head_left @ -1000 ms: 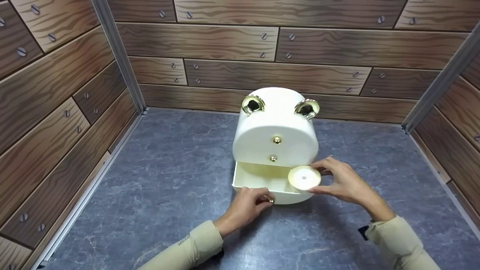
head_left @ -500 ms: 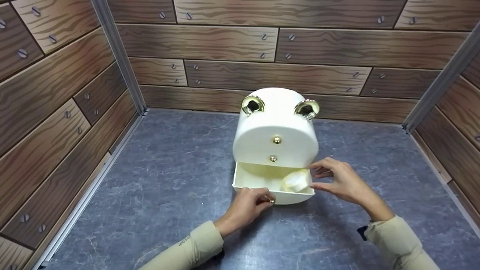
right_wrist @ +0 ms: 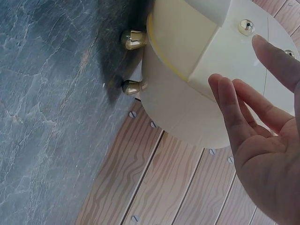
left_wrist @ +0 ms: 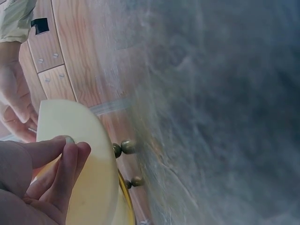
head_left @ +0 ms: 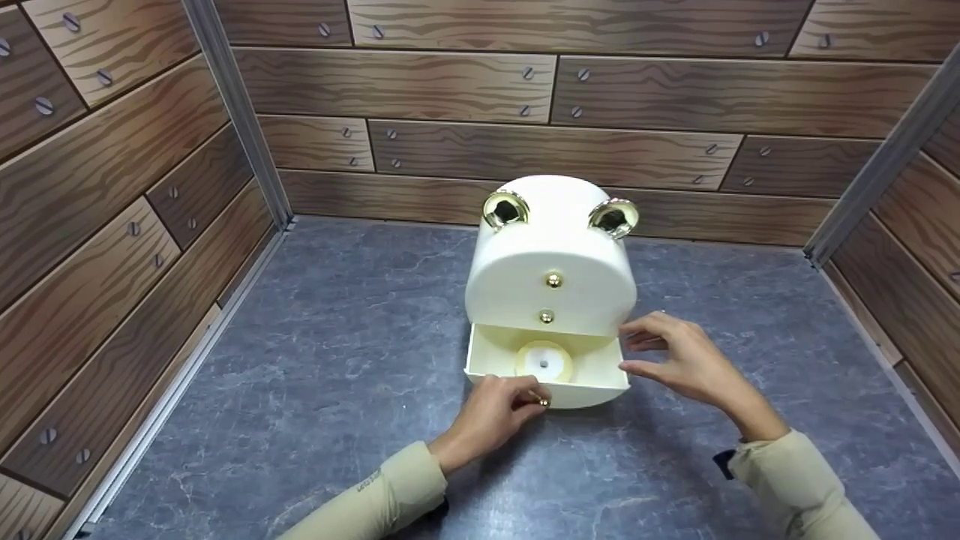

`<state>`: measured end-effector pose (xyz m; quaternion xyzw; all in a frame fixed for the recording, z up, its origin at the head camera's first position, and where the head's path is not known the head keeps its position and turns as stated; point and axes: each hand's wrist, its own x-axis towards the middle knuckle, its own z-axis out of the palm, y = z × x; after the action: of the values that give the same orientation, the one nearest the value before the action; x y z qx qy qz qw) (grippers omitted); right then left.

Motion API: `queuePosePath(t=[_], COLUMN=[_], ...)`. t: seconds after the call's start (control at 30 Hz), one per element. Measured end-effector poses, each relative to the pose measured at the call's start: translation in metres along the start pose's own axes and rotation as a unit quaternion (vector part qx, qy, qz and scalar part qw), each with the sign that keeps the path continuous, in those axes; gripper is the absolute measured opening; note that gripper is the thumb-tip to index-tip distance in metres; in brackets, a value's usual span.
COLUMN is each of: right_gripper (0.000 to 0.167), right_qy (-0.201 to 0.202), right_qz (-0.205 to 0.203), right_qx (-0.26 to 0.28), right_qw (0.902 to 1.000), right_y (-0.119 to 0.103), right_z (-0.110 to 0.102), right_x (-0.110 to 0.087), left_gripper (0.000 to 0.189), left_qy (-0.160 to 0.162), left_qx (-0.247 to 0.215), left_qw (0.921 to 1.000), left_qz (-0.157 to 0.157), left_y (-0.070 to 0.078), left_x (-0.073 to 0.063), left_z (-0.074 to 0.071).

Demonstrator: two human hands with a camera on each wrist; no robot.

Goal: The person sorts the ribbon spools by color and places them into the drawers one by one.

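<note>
A small white cabinet [head_left: 525, 289] with rounded top stands on the floor, its bottom drawer [head_left: 591, 397] pulled out. Inside the drawer lies a round spool [head_left: 556, 365] with a white face, a centre hole and a pale yellow rim, its front edge partly hidden. My left hand [head_left: 495, 409] pinches the drawer's gold knob [head_left: 544, 403]; in the left wrist view thumb and fingers meet in front of the drawer front [left_wrist: 96, 173]. Beside the drawer's right corner is my right hand [head_left: 679, 364], holding nothing, thumb and fingers apart, as the right wrist view also shows.
Two gold rings [head_left: 506, 209] stick up from the cabinet top, and two gold knobs [head_left: 553, 280] sit on its front. Gold feet [right_wrist: 133, 40] show underneath. Wood-plank walls [head_left: 450, 90] with metal corner strips enclose the grey marbled surface [head_left: 360, 315].
My right hand has let go of the spool, which tipped into the drawer and moved left to the drawer's middle. The left hand has stayed on the knob.
</note>
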<state>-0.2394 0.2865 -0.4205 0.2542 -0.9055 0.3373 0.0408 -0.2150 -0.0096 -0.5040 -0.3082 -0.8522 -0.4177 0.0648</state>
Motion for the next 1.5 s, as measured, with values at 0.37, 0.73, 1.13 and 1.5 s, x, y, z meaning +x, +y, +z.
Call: queuePosePath(t=[0.37, 0.73, 1.13, 1.5], right_gripper=[0.045, 0.093, 0.102, 0.104], right_qy=[0.118, 0.224, 0.152, 0.137], right_qz=[-0.061, -0.044, -0.052, -0.027], right_qx=[0.021, 0.004, 0.046, 0.077], right_qw=[0.9910, 0.9737, 0.9859, 0.9872], right_y=[-0.019, -0.033, -0.022, -0.022], right_z=[-0.019, -0.050, -0.035, -0.038], right_x=[0.010, 0.053, 0.090, 0.093], left_gripper=[0.014, 0.013, 0.014, 0.014], left_qy=[-0.003, 0.004, 0.001, -0.008], left_qx=[-0.010, 0.001, -0.010, -0.009], left_qw=[0.9999, 1.0000, 0.9999, 0.9998], left_qz=[-0.004, -0.006, -0.009, -0.016], left_y=[0.000, -0.001, -0.002, -0.003], left_x=[0.000, 0.003, 0.002, 0.005], left_z=[0.001, -0.001, -0.001, -0.004])
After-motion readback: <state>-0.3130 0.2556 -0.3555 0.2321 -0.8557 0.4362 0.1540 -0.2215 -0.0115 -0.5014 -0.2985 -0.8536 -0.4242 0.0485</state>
